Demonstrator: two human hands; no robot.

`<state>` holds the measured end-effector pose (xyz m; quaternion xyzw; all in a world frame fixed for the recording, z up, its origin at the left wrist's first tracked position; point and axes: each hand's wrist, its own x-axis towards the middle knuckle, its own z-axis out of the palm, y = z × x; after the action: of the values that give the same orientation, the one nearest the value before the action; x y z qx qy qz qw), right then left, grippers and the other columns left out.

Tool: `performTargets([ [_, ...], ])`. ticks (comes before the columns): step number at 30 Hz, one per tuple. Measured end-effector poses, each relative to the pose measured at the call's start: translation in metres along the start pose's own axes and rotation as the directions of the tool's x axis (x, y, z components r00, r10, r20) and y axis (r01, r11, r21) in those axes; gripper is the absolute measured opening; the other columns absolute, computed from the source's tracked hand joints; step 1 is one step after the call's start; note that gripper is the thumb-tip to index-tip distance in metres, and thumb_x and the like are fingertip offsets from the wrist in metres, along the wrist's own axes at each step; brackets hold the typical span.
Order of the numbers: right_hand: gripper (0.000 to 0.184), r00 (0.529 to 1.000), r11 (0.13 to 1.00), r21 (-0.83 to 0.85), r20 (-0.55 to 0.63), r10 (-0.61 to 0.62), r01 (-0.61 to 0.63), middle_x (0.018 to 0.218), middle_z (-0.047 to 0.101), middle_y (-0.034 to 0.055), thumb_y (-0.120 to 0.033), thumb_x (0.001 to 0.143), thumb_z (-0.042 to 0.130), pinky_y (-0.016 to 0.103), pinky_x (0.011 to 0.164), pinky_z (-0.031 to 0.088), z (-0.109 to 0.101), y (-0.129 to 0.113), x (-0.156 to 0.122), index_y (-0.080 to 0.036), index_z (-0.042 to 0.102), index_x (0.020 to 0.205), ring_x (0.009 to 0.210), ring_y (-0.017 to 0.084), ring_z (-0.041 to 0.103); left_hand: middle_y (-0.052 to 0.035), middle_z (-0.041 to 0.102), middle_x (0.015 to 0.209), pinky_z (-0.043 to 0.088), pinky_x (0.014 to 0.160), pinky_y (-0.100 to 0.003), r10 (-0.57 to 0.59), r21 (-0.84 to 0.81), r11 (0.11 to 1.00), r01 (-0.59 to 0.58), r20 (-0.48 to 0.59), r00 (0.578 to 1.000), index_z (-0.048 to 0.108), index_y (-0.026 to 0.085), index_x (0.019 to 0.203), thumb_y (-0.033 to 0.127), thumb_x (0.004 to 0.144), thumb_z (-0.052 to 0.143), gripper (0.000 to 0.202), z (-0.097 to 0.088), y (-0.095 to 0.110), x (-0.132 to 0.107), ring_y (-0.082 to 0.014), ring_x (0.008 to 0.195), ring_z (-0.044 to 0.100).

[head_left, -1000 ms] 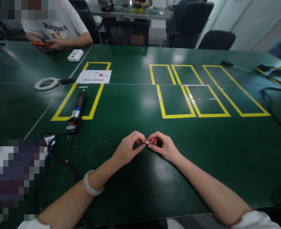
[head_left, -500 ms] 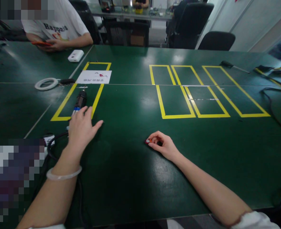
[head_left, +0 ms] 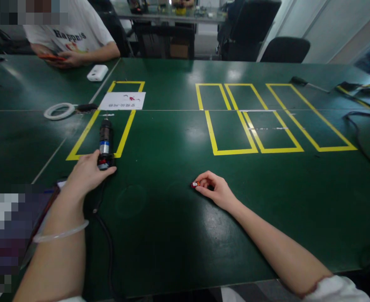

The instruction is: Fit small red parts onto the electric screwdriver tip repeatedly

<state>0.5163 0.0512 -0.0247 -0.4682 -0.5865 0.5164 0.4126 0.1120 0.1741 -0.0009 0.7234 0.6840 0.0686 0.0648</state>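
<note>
My left hand (head_left: pixel 86 173) is at the rear end of a corded electric screwdriver (head_left: pixel 105 136), with thumb and fingers closed around it. The tool is black with a silver and blue band. It lies on the green table inside the left yellow tape outline, its thin bit pointing away from me. A black cord (head_left: pixel 101 222) runs from its rear toward the near edge. My right hand (head_left: pixel 216 191) rests on the table and pinches a small red and orange piece (head_left: pixel 195 184) between thumb and fingertips. Its exact kind is too small to make out.
Beyond the screwdriver lies a white paper sheet (head_left: pixel 122 101). A white cable coil (head_left: pixel 59 111) is left of it. Yellow tape outlines (head_left: pixel 235 152) mark the right side. A long-shafted tool (head_left: pixel 298 81) and black cables (head_left: pixel 358 134) lie far right. A person (head_left: pixel 74 40) sits opposite.
My left hand has moved down and left from above the screwdriver and closed around its rear end. The tool now points straighter away from me. My right hand stays in place with its small piece.
</note>
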Motion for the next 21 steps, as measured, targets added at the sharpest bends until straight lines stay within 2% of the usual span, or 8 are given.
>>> performTargets([
  [3,0.020,1.000,1.000,0.009,-0.006,0.005,-0.005,0.075,0.060,-0.0006,-0.031,0.081,0.069,0.024,0.056,0.041,0.000,-0.001,0.000,-0.017,0.062,0.094,0.059,0.010,0.048,-0.0148,0.052,0.115,0.045,0.097,-0.054,-0.040,0.017,0.999,0.040,-0.031,0.999,0.046,0.009,0.129,0.052,0.078,0.061,0.069,0.002,0.022,-0.008,-0.0394,0.121,0.047],
  [8,0.022,1.000,1.000,0.006,-0.017,0.011,-0.011,0.072,0.059,-0.0014,-0.035,0.082,0.070,0.023,0.055,0.042,0.001,-0.001,0.001,-0.017,0.062,0.093,0.058,0.010,0.049,-0.0177,0.045,0.123,0.048,0.095,-0.052,-0.046,-0.024,0.999,0.046,-0.033,0.998,0.041,0.014,0.138,0.051,0.077,0.060,0.074,0.009,0.062,-0.023,-0.0384,0.119,0.050],
  [13,0.022,1.000,1.000,0.002,-0.016,-0.003,0.003,0.073,0.059,-0.0006,-0.036,0.083,0.069,0.024,0.055,0.042,0.001,0.000,0.001,-0.018,0.063,0.094,0.059,0.010,0.050,-0.0150,0.043,0.127,0.050,0.094,-0.046,0.086,-0.082,0.993,-0.087,-0.004,0.996,0.037,0.016,0.143,0.051,0.077,0.059,0.077,0.018,0.110,-0.041,-0.0330,0.113,0.055],
  [17,0.020,0.995,0.994,-0.067,-0.055,-0.087,0.083,0.089,0.059,0.0035,-0.035,0.082,0.069,0.025,0.058,0.045,0.001,0.001,0.001,-0.019,0.063,0.093,0.067,0.011,0.054,-0.0125,0.043,0.131,0.049,0.097,-0.042,0.239,-0.223,0.946,-0.237,-0.015,0.971,0.035,0.018,0.145,0.048,0.078,0.061,0.078,0.029,0.148,-0.059,-0.0295,0.115,0.055],
  [21,0.018,0.994,0.991,-0.119,-0.087,-0.067,0.056,0.071,0.053,-0.0024,-0.032,0.082,0.070,0.024,0.053,0.040,0.000,0.001,0.000,-0.019,0.062,0.091,0.057,0.010,0.046,-0.0115,0.046,0.129,0.050,0.096,-0.041,0.357,-0.353,0.871,-0.340,-0.017,0.934,0.037,0.020,0.144,0.051,0.078,0.064,0.078,0.040,0.180,-0.077,-0.0286,0.117,0.054],
])
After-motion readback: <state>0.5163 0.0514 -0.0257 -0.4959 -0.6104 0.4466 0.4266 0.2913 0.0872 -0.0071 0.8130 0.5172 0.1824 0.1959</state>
